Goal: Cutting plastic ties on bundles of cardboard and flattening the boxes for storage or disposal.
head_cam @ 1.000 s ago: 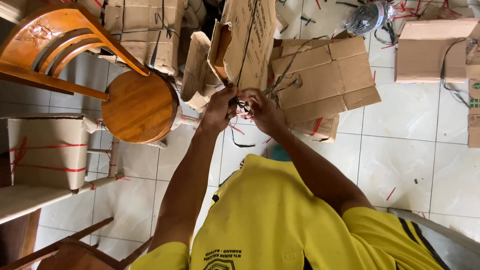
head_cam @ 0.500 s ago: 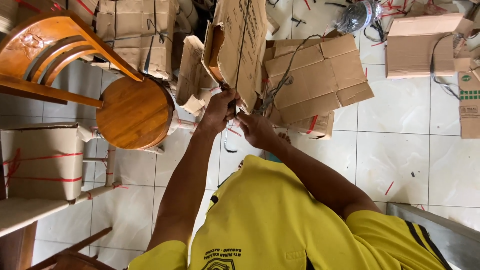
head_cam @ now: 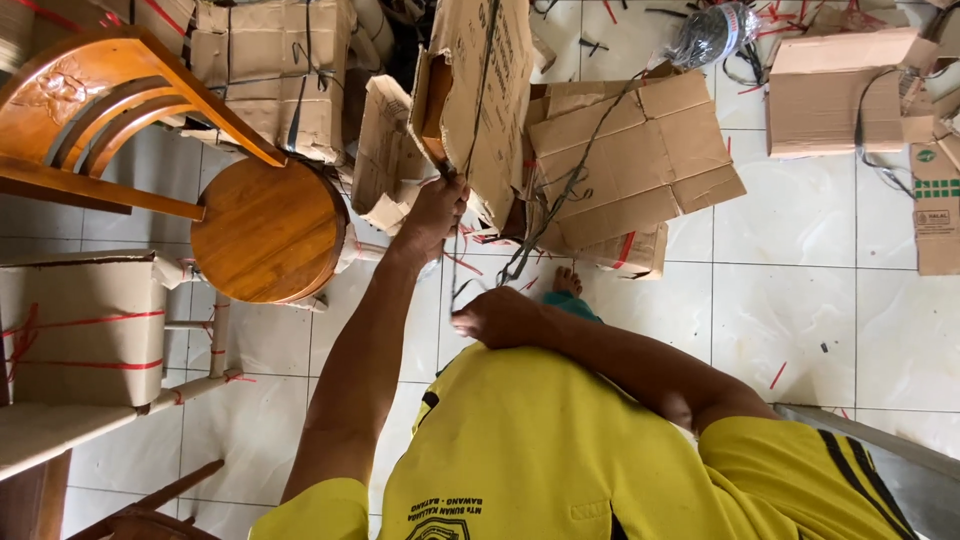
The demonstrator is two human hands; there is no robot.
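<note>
A folded cardboard bundle (head_cam: pixel 490 90) stands upright on the floor ahead of me, with a black strap (head_cam: pixel 478 100) running down its face. My left hand (head_cam: pixel 432 212) reaches out to the bundle's lower edge and grips the strap there. My right hand (head_cam: pixel 495 318) is drawn back close to my chest with its fingers closed. A loose length of black strap (head_cam: pixel 545 215) hangs from the flat cardboard behind and runs down towards that fist. My bare foot (head_cam: pixel 567 281) shows just beyond the right hand.
A round-seated wooden chair (head_cam: pixel 265 230) stands at the left, with a chair wrapped in cardboard and red tape (head_cam: pixel 85 330) beside it. Flattened cardboard sheets (head_cam: pixel 635 160) and boxes (head_cam: pixel 835 95) lie on the white tile floor (head_cam: pixel 800 300), among bits of red tape.
My right hand has pulled back from the bundle towards my body. The left hand stays at the bundle's lower edge. My view has tilted slightly.
</note>
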